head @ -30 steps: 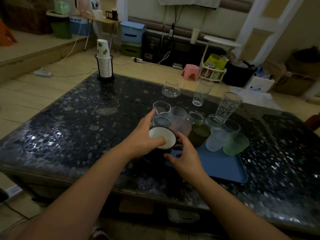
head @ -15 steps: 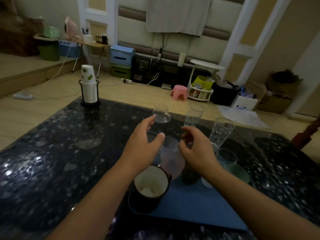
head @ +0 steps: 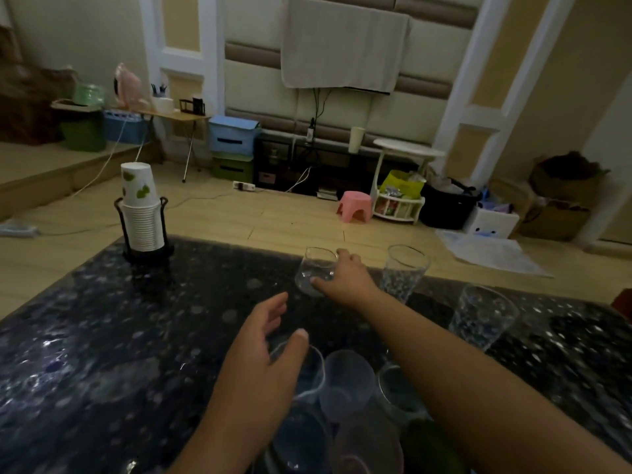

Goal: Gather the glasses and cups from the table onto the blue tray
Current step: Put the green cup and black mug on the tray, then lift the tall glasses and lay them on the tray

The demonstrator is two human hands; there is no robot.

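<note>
Right hand reaches a far glass

The right hand point(head: 345, 280) has left the tray cluster and now curls around the small clear spouted glass point(head: 314, 273) on the dark speckled table point(head: 102, 336); the left hand point(head: 263, 350) hovers, fingers loosely spread.

Both forearms are bare to the frame's lower edge, with no sleeve showing, and the left hand point(head: 260, 350) and right hand point(head: 345, 280) wear nothing.

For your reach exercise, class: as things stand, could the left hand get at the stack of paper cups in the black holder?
Probably yes. The left hand hangs open and holds nothing, and the dark table between it and the paper cups shows nothing standing in the way.
</note>
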